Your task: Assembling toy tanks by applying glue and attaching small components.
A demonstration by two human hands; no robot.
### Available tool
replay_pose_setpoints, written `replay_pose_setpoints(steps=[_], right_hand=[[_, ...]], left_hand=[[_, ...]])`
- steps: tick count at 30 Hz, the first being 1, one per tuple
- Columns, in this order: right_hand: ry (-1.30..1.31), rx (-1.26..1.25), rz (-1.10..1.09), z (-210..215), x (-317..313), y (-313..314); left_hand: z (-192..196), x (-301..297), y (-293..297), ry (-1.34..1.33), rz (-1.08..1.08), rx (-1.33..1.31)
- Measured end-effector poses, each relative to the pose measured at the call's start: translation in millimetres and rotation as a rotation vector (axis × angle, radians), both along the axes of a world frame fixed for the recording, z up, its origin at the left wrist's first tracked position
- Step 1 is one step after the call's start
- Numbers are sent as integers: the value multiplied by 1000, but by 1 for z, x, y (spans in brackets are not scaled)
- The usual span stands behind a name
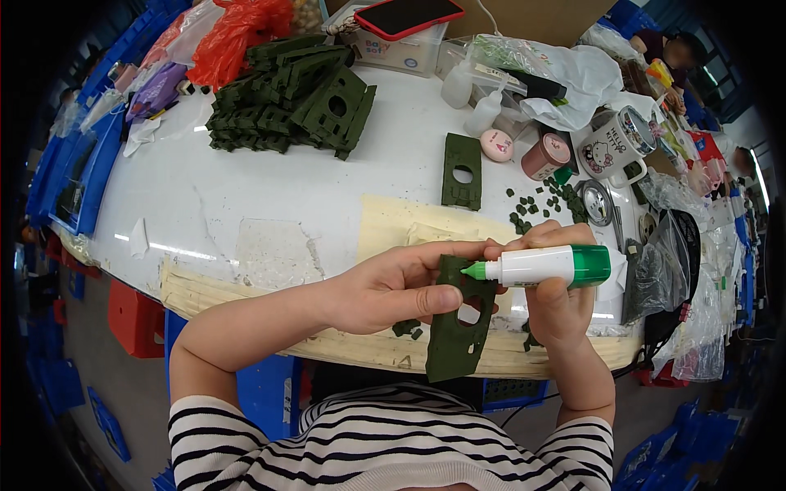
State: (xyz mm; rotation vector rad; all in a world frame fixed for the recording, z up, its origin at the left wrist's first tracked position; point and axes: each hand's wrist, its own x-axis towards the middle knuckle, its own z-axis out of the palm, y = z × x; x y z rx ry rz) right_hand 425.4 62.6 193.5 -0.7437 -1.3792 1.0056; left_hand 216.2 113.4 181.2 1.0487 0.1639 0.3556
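Note:
My left hand (393, 286) grips a dark green flat plastic piece (446, 352) with a round hole, thumb pressed on its face. In my right hand (561, 307) lies a small white glue bottle (532, 267) with a green base, held sideways. Its green nozzle touches or almost touches the upper end of the piece. Some right fingers are hidden behind the bottle. Beyond my hands a similar green piece (461, 192) with a hole lies flat on the table. Several tiny green bits (524, 214) are scattered to its right.
Stacked green pieces (286, 102) stand at the far left of the white table (196, 196). At the back right are squeeze bottles (485, 113), a pink jar (545, 155), a white mug (604, 151) and clear plastic bags (663, 270). A phone (408, 15) rests on a box.

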Motion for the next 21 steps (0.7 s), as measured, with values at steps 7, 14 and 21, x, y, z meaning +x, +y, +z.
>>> replay_pose_setpoints(steps=[7,14,21], right_hand=[[-24,8,-20,0,0,0],[23,-58,4,2,1,-1],[22,-13,20,1,-2,-1]], left_hand=[[0,0,0,2,1,0],[3,0,0,-1,9,-44],[-1,0,0,14,22,-6]])
